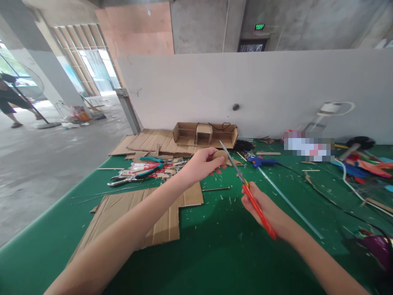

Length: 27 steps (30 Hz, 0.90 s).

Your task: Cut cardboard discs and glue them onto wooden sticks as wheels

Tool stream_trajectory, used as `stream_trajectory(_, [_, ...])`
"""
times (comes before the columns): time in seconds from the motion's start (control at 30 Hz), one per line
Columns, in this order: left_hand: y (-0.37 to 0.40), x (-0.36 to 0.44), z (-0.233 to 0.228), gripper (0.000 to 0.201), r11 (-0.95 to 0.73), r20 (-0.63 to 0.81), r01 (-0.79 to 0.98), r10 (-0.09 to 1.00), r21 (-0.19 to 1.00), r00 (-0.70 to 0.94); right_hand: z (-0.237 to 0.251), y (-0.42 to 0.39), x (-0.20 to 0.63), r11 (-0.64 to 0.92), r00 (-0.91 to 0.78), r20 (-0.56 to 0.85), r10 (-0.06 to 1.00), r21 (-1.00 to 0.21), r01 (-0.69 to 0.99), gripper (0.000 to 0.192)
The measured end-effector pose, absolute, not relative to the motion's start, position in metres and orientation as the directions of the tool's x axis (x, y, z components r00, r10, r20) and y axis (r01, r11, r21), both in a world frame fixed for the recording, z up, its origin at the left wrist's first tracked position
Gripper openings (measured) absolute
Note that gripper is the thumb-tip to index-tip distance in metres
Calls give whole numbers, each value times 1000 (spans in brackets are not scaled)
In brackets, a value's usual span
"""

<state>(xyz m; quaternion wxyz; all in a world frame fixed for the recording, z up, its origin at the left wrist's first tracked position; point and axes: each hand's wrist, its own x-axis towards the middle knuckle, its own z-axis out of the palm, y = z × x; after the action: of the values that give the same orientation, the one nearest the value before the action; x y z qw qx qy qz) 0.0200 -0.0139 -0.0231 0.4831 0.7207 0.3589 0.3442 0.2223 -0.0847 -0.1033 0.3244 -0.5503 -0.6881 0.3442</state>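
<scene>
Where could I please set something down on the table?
The broadest mostly bare patch of green table lies between the cardboard sheet and the right hand; a smaller one is right of the clear stick. It is crowded around the pliers and the colourful pile.

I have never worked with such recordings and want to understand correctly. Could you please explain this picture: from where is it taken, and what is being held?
There is no machine here: the two bare hands belong to a person wearing the camera on their head. It looks forward and down, so their arms enter from the bottom. The left hand holds a small round cardboard piece. The right hand holds red-handled scissors, blades pointing up near that piece. On the green table lie cardboard sheets, teal-handled pliers and a blue glue gun. An open cardboard box stands at the back, by the white wall.
</scene>
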Motion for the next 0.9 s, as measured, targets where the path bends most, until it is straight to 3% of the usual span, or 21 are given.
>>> stream_trajectory(0.5, [-13, 19, -24, 16, -416, 252, 218, 811, 883, 529, -95, -89, 222, 135, -232, -10, 973, -791, 597, 34])
stream_trajectory(0.73, [-14, 19, -23, 18, -400, 226, 240, 817, 884, 530, -103, -82, 224, 169, -193, 36, 981, -658, 733, 33])
stream_trajectory(0.9, [-14, 18, -22, 17, -404, 238, 222, 814, 888, 529, -95, -87, 224, 166, -232, -1, 973, -698, 697, 32])
